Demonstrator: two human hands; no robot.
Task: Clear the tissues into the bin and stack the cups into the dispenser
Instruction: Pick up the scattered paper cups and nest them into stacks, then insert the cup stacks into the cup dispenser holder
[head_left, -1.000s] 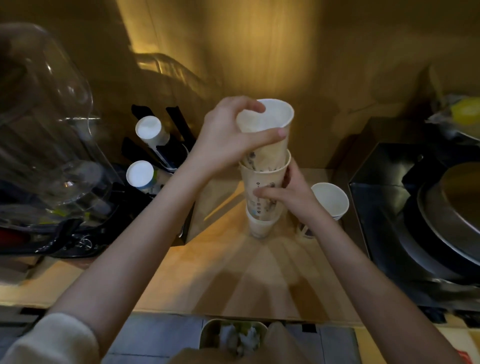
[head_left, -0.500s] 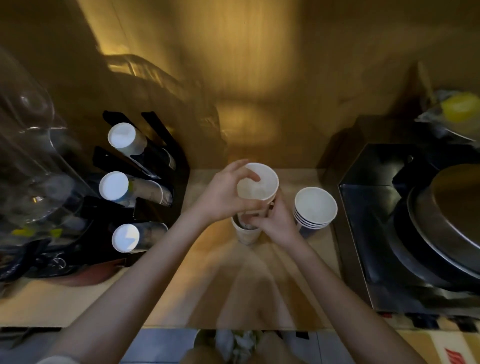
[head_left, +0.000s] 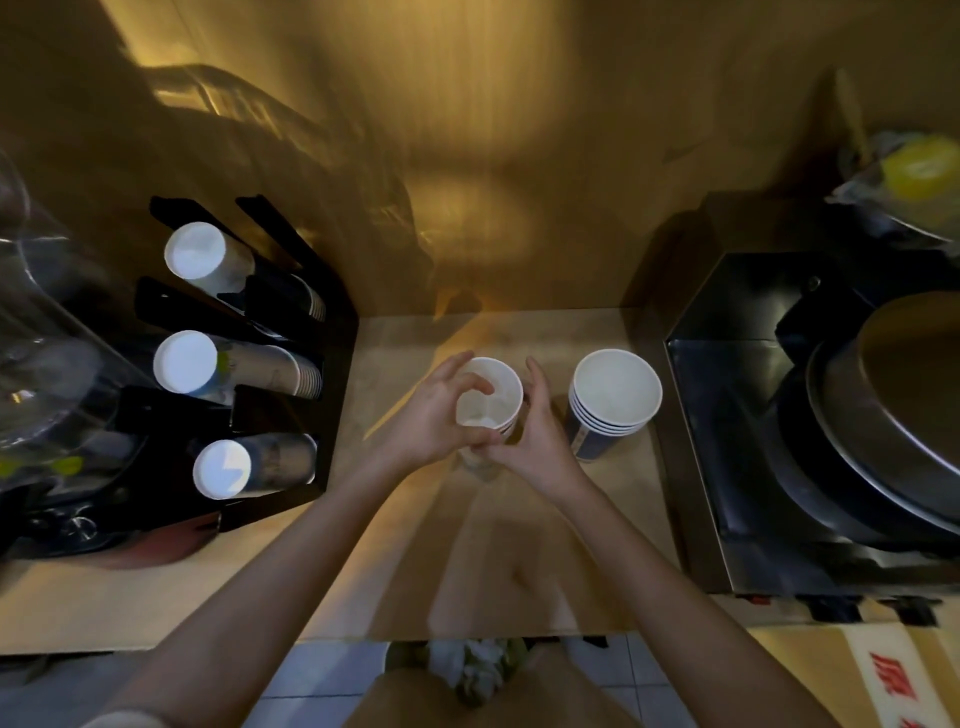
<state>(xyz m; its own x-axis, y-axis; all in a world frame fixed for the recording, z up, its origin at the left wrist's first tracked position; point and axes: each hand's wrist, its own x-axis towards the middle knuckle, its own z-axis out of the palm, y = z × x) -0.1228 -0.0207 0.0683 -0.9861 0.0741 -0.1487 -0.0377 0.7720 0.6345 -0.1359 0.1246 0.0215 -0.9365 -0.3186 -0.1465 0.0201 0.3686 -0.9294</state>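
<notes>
Wooden counter (head_left: 270, 587) against dim amber wall (head_left: 467, 130)

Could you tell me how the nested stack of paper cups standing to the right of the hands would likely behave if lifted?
The cup stack is paper, so probably light and easily crushed. Its rims sit nested, so it may lift as one. It looks tall for its base, so a push could tip it.

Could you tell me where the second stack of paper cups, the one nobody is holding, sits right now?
The free stack of cups stands upright on the counter, just right of the right hand and left of the black appliance.
</notes>
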